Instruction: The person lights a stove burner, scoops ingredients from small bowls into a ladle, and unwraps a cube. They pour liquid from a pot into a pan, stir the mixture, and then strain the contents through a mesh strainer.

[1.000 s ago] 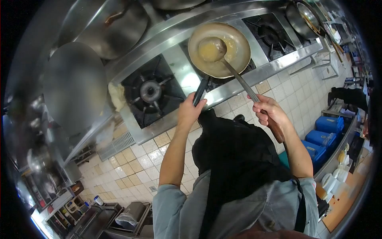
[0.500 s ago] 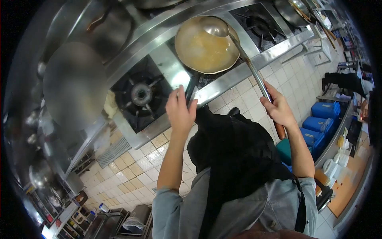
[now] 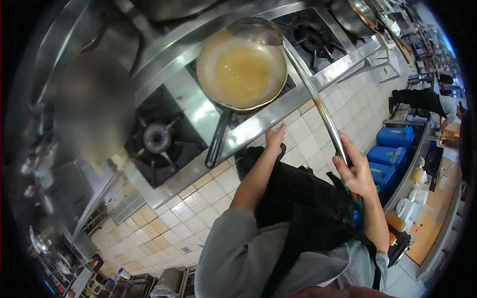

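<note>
- Overhead, the steel cooking range (image 3: 198,111) runs as a long band from about eight o'clock up to two o'clock, with tiled floor (image 3: 198,198) below it.
- At nine o'clock a big round metal lid (image 3: 94,104) leans over the left end of the range, blurred and dull grey.
- Just right of that lid sits an unlit burner (image 3: 156,137) with a black grate, nothing standing on it.
- At twelve o'clock the wok (image 3: 242,69) rests on the middle burner, holding a shallow pool of yellowish liquid; its dark handle (image 3: 217,140) points down toward six o'clock and hangs free over the range's front edge.
- Another burner (image 3: 310,36) lies at one o'clock, bare, and beyond it a second pan (image 3: 355,15) shows at the top edge.
- Blue bins (image 3: 395,144) stand at three o'clock on the floor, beside a counter with white containers.
- A long ladle (image 3: 308,89) slants from its bowl, which sits at the wok's far rim near twelve o'clock, down to about four o'clock.
- Gripping the ladle's shaft low down, the right hand (image 3: 355,171) has its fingers wrapped around it, at about four o'clock.
- At the middle, the left hand (image 3: 275,140) is loose with fingers extended, holding nothing; it hovers by the range's front edge, near the wok's handle but apart from it.
</note>
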Demonstrator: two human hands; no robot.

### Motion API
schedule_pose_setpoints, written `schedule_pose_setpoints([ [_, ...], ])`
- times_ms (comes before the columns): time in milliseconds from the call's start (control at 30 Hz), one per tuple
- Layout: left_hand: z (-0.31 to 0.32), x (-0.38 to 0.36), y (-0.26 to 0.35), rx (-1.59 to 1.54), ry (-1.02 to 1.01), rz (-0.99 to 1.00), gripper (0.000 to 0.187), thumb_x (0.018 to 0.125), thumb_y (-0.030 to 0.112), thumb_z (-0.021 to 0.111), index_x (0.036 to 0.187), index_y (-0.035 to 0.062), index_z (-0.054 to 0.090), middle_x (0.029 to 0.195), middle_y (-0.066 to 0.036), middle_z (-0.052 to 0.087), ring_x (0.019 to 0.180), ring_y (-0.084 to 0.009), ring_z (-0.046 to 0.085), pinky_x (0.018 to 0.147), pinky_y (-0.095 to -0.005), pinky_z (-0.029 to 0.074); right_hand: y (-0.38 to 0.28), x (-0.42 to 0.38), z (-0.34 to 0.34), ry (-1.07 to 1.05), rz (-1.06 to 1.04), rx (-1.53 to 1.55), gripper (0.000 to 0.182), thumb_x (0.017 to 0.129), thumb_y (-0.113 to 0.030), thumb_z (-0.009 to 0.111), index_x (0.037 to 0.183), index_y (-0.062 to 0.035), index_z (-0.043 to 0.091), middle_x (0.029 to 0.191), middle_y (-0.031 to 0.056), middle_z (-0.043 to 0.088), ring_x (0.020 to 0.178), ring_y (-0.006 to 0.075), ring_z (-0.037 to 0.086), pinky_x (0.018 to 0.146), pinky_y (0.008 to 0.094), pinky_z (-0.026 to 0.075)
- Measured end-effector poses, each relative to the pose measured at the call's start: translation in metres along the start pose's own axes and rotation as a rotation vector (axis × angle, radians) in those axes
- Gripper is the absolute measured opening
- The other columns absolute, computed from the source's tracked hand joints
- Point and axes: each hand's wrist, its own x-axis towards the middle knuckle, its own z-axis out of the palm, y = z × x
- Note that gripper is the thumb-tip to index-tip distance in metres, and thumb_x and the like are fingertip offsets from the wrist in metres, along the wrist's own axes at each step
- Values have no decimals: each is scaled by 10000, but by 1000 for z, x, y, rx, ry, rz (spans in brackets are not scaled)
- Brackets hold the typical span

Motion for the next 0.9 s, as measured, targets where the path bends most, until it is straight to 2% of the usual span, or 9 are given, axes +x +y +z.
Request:
schedule_pose_setpoints([
  [167,25,59,-18,-27,132,29,405,874,199,752,1239,94,610,883,-5,648,633,-89,548,480,-226,394,7,-4,-20,-17,5,-1,609,899,-66,666,1474,-40,466,833,115,611,707,150,594,630,283,497],
  [300,-3,88,-38,-210,-11,7,369,956,252,671,1284,104,587,1223,-74,621,1009,-169,633,714,-320,543,27,-9,-31,-9,-61,-89,606,900,-73,671,1470,-39,469,830,123,620,713,164,610,625,288,503],
  [400,-19,38,-16,-196,-245,-189,608,959,336,691,1456,85,445,1338,-104,578,1220,-277,577,888,-418,561,29,-7,-36,-42,10,-57,600,903,-77,670,1465,-23,468,844,132,628,722,171,609,630,287,501],
  [500,-42,-21,-6,211,-131,-262,711,957,342,701,1523,71,366,1378,-101,562,1179,-241,594,895,-392,547,44,-14,-35,15,-94,16,586,897,-63,671,1447,-4,478,846,126,625,712,176,602,615,280,493],
  [567,-65,-73,18,485,-292,-193,710,964,330,697,1530,51,372,1363,-113,581,1152,-203,600,903,-352,531,55,-26,-41,27,-122,50,572,890,-53,673,1428,5,489,865,120,617,735,179,599,636,286,493],
  [700,-109,-151,38,549,-311,10,533,973,296,688,1410,30,539,1246,-85,653,1053,-149,625,856,-292,520,77,-11,-40,149,-261,11,515,879,-13,664,1373,7,522,922,105,584,816,194,583,731,302,483],
  [767,-118,-195,75,542,-306,63,473,980,288,678,1360,20,591,1210,-76,673,1019,-134,632,827,-278,522,84,8,-35,110,-181,52,468,900,-10,631,1357,-3,531,950,113,568,865,208,573,791,308,470],
  [833,-133,-225,104,656,-256,226,390,1006,256,637,1308,9,624,1196,-77,679,988,-118,629,786,-275,521,83,28,-29,6,-96,57,460,933,-36,605,1384,-23,513,987,147,600,906,240,601,823,329,484],
  [900,-153,-243,114,434,5,575,312,1010,216,621,1221,-9,666,1022,-81,721,812,-126,661,711,-262,524,77,41,-14,-25,-131,88,470,947,-60,599,1404,-29,493,1030,170,613,953,262,614,856,350,487],
])
